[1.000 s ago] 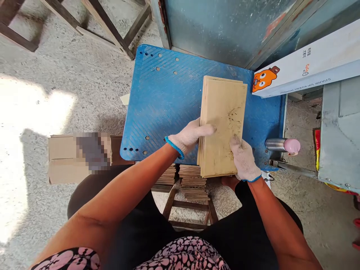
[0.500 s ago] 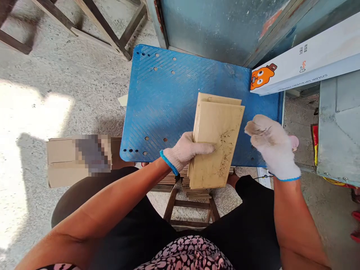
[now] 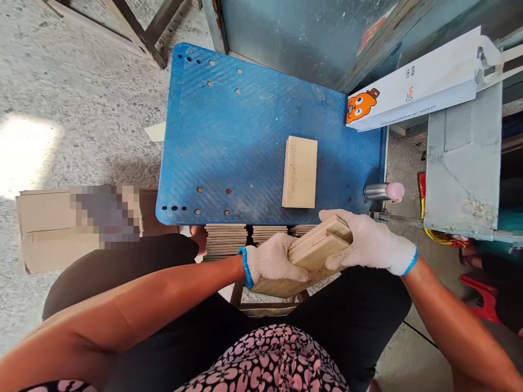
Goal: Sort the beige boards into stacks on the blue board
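Observation:
A stack of thin light wooden boards (image 3: 316,250) is held tilted above my lap, just off the front edge of the blue table (image 3: 220,136). My left hand (image 3: 275,261), in a white knit glove with a blue cuff, is closed around the near left part of the stack, thumb on top. At the upper right end, my right hand (image 3: 368,239) grips the same boards with fingers over the far side and thumb in front. The boards' ends look uneven. On the table lies another small, neat stack of boards (image 3: 302,174), apart from both hands.
Rows of stacked boards (image 3: 224,239) sit below the table's front edge. A steel bottle with a pink lid (image 3: 378,191) and a white paper bag (image 3: 412,87) are at the right. A grey metal case (image 3: 461,169) stands beyond, a cardboard box (image 3: 43,228) at the left.
The boards have come down toward my lap and tilted. My right hand, previously apart from them, now grips their right end. The small stack on the table has come into view.

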Demonstrator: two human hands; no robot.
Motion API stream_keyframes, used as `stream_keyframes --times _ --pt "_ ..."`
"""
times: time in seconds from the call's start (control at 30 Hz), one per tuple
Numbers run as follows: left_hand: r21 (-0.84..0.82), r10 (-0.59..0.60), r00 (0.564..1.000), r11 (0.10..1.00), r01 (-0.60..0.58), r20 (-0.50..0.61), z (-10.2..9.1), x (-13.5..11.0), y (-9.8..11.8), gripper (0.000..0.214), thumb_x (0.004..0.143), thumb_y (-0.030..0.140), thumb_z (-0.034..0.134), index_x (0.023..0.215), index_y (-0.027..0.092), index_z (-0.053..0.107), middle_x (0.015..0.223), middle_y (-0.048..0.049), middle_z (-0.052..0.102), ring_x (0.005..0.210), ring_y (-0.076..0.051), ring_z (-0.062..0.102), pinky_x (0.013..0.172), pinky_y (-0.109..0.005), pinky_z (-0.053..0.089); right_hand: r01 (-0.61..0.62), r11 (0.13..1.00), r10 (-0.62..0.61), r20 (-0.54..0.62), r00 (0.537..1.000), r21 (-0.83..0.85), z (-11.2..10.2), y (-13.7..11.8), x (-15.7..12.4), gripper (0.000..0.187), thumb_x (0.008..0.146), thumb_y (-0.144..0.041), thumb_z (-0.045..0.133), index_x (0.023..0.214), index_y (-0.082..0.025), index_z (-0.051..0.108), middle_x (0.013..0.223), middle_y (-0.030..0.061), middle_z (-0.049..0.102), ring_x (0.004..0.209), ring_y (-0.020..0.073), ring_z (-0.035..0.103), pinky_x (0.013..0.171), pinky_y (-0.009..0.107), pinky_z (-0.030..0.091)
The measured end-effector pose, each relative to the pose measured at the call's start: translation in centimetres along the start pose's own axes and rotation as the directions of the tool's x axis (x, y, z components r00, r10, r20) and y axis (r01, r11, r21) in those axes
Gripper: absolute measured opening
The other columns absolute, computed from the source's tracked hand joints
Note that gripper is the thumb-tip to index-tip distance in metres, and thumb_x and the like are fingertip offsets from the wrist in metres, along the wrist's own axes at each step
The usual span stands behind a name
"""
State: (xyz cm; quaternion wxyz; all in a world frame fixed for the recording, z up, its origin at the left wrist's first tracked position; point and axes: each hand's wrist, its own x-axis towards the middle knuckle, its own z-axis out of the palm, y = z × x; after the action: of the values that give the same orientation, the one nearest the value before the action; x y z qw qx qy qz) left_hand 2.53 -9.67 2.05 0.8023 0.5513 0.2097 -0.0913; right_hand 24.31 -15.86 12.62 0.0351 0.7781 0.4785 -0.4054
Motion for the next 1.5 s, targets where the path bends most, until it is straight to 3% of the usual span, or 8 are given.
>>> stream_keyframes --times 0.2,0.37,0.5,0.6,0.7,0.8,1.07,1.5 --pt "0.350 -0.053 0.998 0.936 0.035 0.042 0.9 -0.9 0.4 0.029 0.060 0.035 0.081 0.084 0.020 0.077 0.069 0.0053 0.068 0.068 -0.016 0.064 0.059 -0.020 0.045 0.072 0.997 -0.069 0.075 0.995 -0.036 2.7 0.7 -5.0 0.055 0.062 -0.051 0.086 0.112 -0.031 0.074 0.097 0.0005 0.079 0.083 0.0229 0.073 0.069 0.029 0.050" --pt "0.366 0.026 0.962 0.922 -0.128 0.272 2.3 -0.3 0.4 0.037 0.069 0.039 0.079 0.104 0.025 0.078 0.085 0.0033 0.075 0.079 -0.019 0.070 0.068 -0.023 0.050 0.112 0.992 -0.114 -0.031 0.993 -0.064 4.0 1.5 -9.0 0.045 0.066 -0.044 0.083 0.110 -0.034 0.076 0.098 0.0003 0.080 0.082 0.0224 0.074 0.072 0.031 0.054" --pt "0.541 0.053 0.960 0.817 -0.200 0.274 2.9 0.4 0.1 0.080 0.064 0.042 0.083 0.140 0.030 0.062 0.121 -0.0045 0.074 0.105 -0.030 0.071 0.087 -0.031 0.052 0.177 0.965 -0.195 -0.080 0.977 -0.195 4.6 2.3 -10.9 0.038 0.072 -0.042 0.077 0.109 -0.032 0.078 0.100 0.0036 0.080 0.085 0.0255 0.074 0.074 0.036 0.054" --pt "0.770 -0.128 0.970 0.633 -0.081 0.208 2.1 1.0 -0.1 0.096 0.057 0.039 0.085 0.147 0.023 0.055 0.130 -0.0163 0.070 0.109 -0.038 0.070 0.086 -0.038 0.054 0.125 0.958 -0.149 -0.077 0.986 -0.258 4.8 3.0 -11.1 0.038 0.074 -0.043 0.075 0.110 -0.031 0.077 0.096 0.0048 0.079 0.082 0.0266 0.074 0.071 0.037 0.054" --pt "0.891 -0.351 0.925 0.452 0.030 0.147 0.8 1.3 -0.4 0.068 0.056 0.033 0.085 0.120 0.016 0.073 0.112 -0.0225 0.075 0.098 -0.041 0.073 0.081 -0.041 0.055 0.075 0.948 -0.098 -0.061 0.993 -0.309 4.9 3.7 -10.5 0.035 0.075 -0.044 0.074 0.107 -0.031 0.077 0.093 0.0047 0.079 0.081 0.0266 0.073 0.071 0.036 0.052" --pt "0.911 -0.399 0.911 0.406 0.072 0.106 0.2 1.0 -0.4 0.049 0.057 0.026 0.084 0.104 0.013 0.077 0.104 -0.0261 0.075 0.096 -0.044 0.073 0.081 -0.047 0.056 0.046 0.933 -0.063 -0.035 0.997 -0.357 4.9 4.5 -9.5 0.027 0.078 -0.044 0.073 0.101 -0.031 0.077 0.091 0.0036 0.077 0.079 0.0245 0.072 0.069 0.033 0.049" --pt "0.949 -0.418 0.901 0.315 0.026 0.114 0.2 0.4 1.1 0.045 0.066 0.006 0.073 0.111 0.008 0.077 0.111 -0.0317 0.073 0.105 -0.048 0.070 0.087 -0.056 0.054 0.002 0.868 0.053 0.095 0.994 -0.497 6.7 5.0 -5.7 0.034 0.087 -0.044 0.065 0.117 -0.029 0.070 0.098 0.0056 0.077 0.085 0.0251 0.072 0.066 0.031 0.044" --pt "0.965 -0.484 0.869 0.261 0.027 0.106 0.1 0.1 0.8 0.040 0.068 0.003 0.077 0.107 0.009 0.080 0.105 -0.0289 0.075 0.102 -0.046 0.072 0.089 -0.057 0.055 0.097 0.818 0.130 0.346 0.929 -0.568 14.2 5.0 4.5 0.043 0.091 -0.037 0.065 0.131 -0.023 0.057 0.116 0.0145 0.072 0.103 0.0329 0.072 0.080 0.041 0.052"
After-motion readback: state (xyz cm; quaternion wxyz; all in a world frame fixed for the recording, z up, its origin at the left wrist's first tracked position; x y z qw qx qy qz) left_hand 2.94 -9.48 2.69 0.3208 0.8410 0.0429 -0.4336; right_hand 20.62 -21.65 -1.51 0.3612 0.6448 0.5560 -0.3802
